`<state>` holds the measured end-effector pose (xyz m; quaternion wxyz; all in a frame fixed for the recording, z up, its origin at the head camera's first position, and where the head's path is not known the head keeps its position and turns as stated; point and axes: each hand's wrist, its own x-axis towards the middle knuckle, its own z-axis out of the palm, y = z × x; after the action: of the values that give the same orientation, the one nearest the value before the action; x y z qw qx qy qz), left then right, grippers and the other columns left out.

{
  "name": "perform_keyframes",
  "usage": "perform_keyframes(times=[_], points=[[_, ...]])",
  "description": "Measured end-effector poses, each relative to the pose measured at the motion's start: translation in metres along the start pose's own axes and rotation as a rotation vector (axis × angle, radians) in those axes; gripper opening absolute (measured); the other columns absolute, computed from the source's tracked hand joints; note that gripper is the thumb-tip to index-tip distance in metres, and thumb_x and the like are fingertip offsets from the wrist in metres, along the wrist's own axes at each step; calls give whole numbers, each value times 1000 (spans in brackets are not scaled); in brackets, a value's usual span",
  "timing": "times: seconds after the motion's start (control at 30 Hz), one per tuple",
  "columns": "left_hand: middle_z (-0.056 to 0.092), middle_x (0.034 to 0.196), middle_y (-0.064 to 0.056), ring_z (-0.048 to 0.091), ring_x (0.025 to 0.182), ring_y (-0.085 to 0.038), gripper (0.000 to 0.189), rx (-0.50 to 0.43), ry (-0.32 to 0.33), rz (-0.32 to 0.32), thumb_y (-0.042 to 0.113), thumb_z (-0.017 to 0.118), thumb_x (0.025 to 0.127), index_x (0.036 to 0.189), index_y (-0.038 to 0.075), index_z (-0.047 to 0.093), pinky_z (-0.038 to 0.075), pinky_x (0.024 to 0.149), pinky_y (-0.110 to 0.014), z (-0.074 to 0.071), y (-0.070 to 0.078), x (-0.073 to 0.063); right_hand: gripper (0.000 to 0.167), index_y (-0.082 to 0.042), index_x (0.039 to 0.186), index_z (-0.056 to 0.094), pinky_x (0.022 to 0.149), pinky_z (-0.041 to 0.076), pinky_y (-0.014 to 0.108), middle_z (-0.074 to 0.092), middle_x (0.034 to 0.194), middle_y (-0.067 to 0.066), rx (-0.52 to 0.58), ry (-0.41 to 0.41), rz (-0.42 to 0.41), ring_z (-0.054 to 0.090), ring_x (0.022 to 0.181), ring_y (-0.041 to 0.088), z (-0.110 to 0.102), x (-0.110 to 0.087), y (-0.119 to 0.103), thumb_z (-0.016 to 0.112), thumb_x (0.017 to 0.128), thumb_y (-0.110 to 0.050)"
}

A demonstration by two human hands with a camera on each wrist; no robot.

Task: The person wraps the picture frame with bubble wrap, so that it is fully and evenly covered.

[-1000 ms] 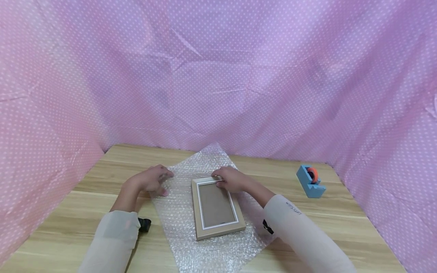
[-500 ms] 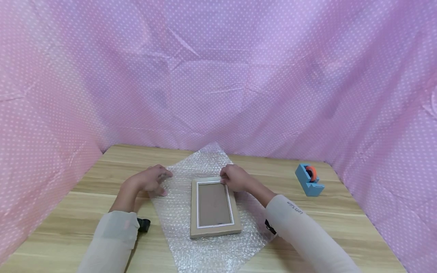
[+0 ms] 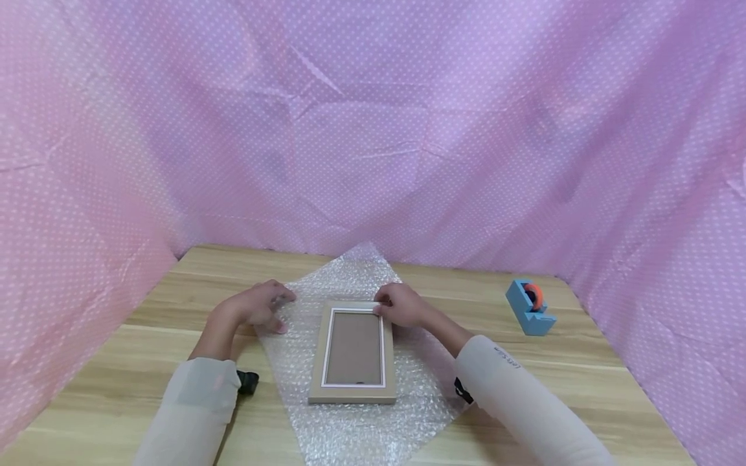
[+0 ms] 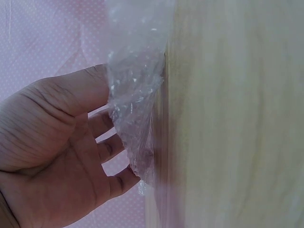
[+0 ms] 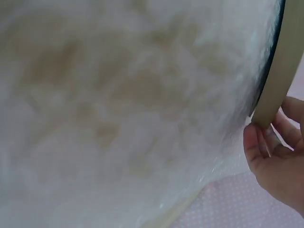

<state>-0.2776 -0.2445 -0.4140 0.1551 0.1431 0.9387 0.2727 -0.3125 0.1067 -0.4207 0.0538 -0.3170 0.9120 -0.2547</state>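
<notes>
A beige picture frame [image 3: 353, 396] with a white inner border lies on a sheet of bubble wrap [image 3: 361, 427] in the head view. At its far right corner, my right hand [image 3: 402, 304] pinches the frame between thumb and fingers. The right wrist view shows the fingertips of that hand [image 5: 280, 142] at the end of the frame's side [image 5: 280, 71]. My left hand [image 3: 256, 307] rests at the left corner of the wrap with fingers spread and loosely bent. From the left wrist, the wrap's edge [image 4: 135, 95] covers the tips of the thumb and fingers.
A blue tape dispenser [image 3: 529, 310] with an orange roll stands on the wooden table [image 3: 583, 388] at the right. Pink polka-dot cloth [image 3: 373, 129] hangs behind the table and along both sides.
The picture frame has turned and its near end has swung left, so it lies straighter on the wrap. My right hand shifted its hold at the corner. The left hand has stayed put.
</notes>
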Motion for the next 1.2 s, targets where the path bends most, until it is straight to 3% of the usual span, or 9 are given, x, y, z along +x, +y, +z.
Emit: perform_keyframes(times=[0.17, 0.33, 0.87, 1.2], points=[[46, 146, -18, 37, 137, -46, 65, 8, 0, -1, 19, 87, 81, 140, 11, 60, 40, 107, -65, 0, 1, 1, 10, -4, 94, 74, 74, 54, 29, 72, 86, 0, 86, 6, 87, 63, 79, 12, -5, -5, 5, 75, 93, -14], [46, 145, -18, 38, 136, -46, 65, 23, -7, 2, 20, 87, 82, 140, 10, 60, 41, 106, -64, -1, 3, 0, 10, -5, 84, 73, 68, 51, 26, 71, 84, 0, 135, 65, 188, 60, 75, 11, -3, -6, 5, 73, 93, -9], [52, 137, -18, 45, 130, -42, 64, 39, -1, 9, 19, 89, 79, 135, 7, 62, 42, 106, -61, -3, 8, -4, 20, -6, 68, 71, 69, 53, 27, 73, 80, 1, 75, 151, 212, 60, 70, 11, 4, -2, -1, 71, 88, -3], [51, 137, -17, 44, 129, -41, 63, 65, -9, -12, 20, 90, 78, 134, 9, 62, 42, 106, -62, -3, 7, -4, 17, -5, 74, 70, 67, 52, 27, 71, 81, 1, 103, 136, 253, 60, 71, 13, 2, 1, -3, 70, 91, -4]])
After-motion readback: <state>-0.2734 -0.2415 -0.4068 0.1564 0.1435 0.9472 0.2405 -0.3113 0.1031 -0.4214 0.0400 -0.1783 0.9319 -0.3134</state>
